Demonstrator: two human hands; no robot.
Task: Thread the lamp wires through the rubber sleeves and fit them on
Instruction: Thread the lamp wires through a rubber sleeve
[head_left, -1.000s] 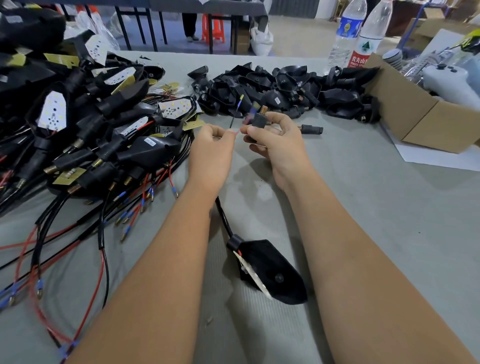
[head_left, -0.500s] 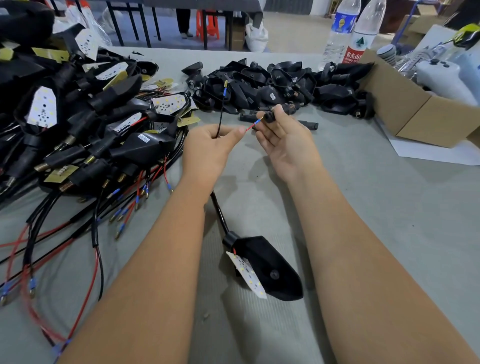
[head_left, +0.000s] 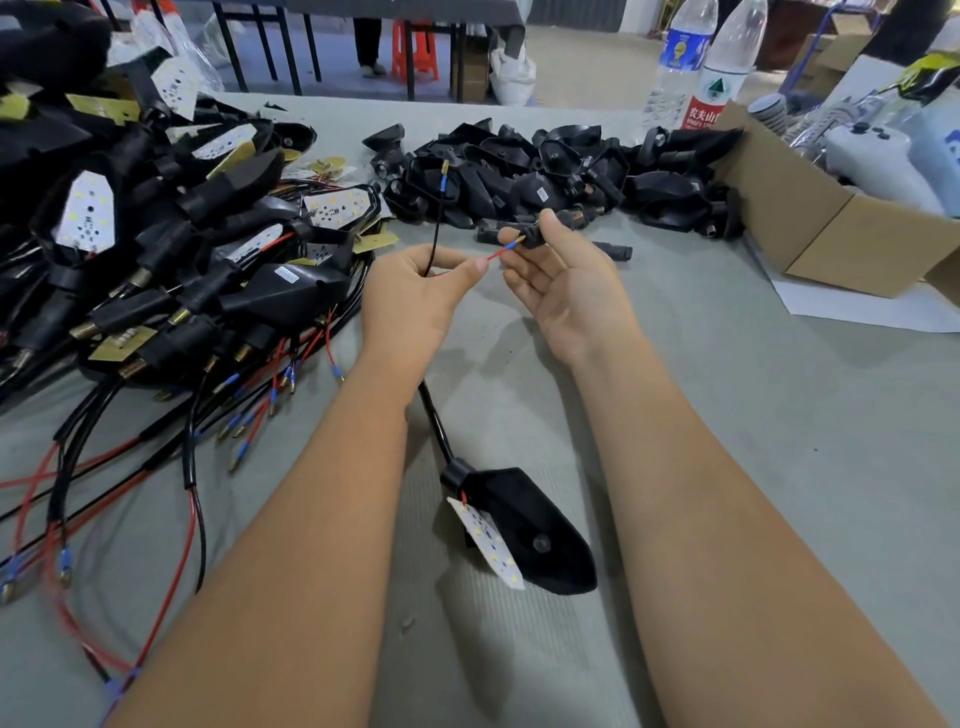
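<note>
Pinched in the left hand (head_left: 415, 296), the red wire (head_left: 497, 254) just meets the sleeve (head_left: 535, 238) pinched by the right hand (head_left: 566, 291) mid-frame; black wire (head_left: 435, 228) stands unthreaded, fitting remains.

1. Small assembly workshop, judging by the long grey cloth-covered worktable (head_left: 779, 467).
2. Heaped on the left: black lamp housings with white LED boards and red-and-black wires (head_left: 156, 249).
3. Piled at the back: loose black plastic lamp shells (head_left: 545, 171).
4. At right: open brown cardboard box (head_left: 841, 239), clear plastic water bottles (head_left: 722, 62).
</note>
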